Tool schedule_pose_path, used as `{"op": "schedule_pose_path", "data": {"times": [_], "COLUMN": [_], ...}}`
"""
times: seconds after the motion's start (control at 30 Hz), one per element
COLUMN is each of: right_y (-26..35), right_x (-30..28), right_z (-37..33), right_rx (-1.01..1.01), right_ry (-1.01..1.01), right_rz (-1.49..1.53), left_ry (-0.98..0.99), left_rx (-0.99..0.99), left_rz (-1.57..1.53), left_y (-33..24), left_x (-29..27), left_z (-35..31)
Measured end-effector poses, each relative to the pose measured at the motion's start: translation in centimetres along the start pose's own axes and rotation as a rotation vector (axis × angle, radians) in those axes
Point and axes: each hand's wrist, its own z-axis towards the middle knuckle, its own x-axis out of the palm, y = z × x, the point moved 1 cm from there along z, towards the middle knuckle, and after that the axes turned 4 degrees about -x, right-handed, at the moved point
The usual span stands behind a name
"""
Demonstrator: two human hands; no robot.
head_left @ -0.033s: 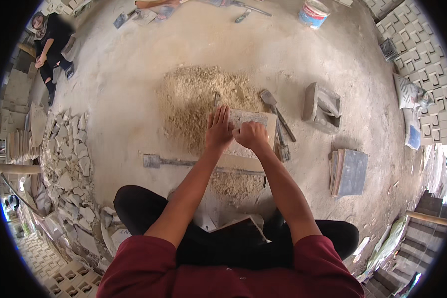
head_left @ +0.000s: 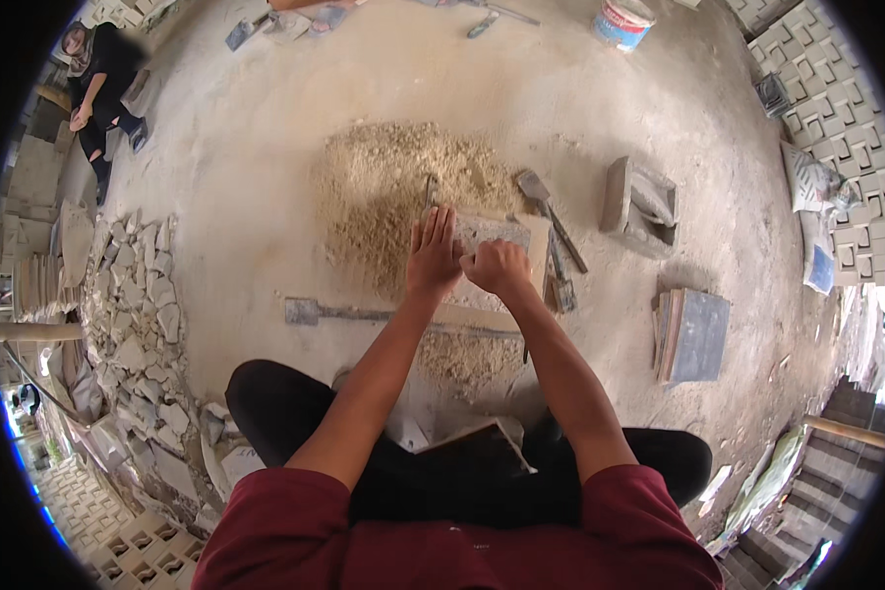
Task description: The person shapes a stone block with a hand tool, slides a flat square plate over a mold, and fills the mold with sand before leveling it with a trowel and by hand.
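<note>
My left hand (head_left: pixel 436 261) lies flat with fingers stretched out on a grey, rough-topped slab (head_left: pixel 480 229). Beside it, my right hand (head_left: pixel 499 265) is closed in a fist at the slab's near side, its thumb close to the left hand; what it grips, if anything, is hidden. Under the slab is a pale board (head_left: pixel 538 246). Crumbly tan rubble (head_left: pixel 372 182) spreads beyond and left of the slab, with a small metal tool (head_left: pixel 431 187) standing out of it. A long, flat-ended bar (head_left: pixel 302 312) lies nearer me, passing under my left forearm.
Right of the board lie a flat-bladed tool (head_left: pixel 534 185) and another tool (head_left: pixel 564 295). Farther right are a grey rectangular box (head_left: pixel 616 211) and a stack of flat plates (head_left: pixel 698 337). Broken pieces (head_left: pixel 133 315) heap at left; a person (head_left: pixel 103 88) sits far left. A bucket (head_left: pixel 621 28) stands far off.
</note>
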Motion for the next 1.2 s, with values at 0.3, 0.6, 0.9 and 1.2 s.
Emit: {"op": "schedule_pose_path", "data": {"times": [0.3, 0.6, 0.9, 1.2], "right_y": [2.2, 1.4, 1.0, -0.2], "right_x": [5.7, 5.0, 4.1, 4.9], "right_z": [-10.1, -12.4, -11.9, -10.3], "right_rx": [-0.073, -0.048, 0.014, -0.025], "right_ry": [0.119, 0.016, 0.136, 0.048], "right_rz": [0.083, 0.06, 0.023, 0.025], "left_ry": [-0.02, 0.001, 0.003, -0.033], "left_rx": [0.009, 0.144, 0.088, 0.07], "left_rz": [0.02, -0.072, -0.066, -0.021], "left_y": [0.4, -0.2, -0.5, -1.1], "left_x": [-0.3, -1.3, 0.3, 0.9], "left_z": [-12.3, -12.1, -12.4, -11.0]}}
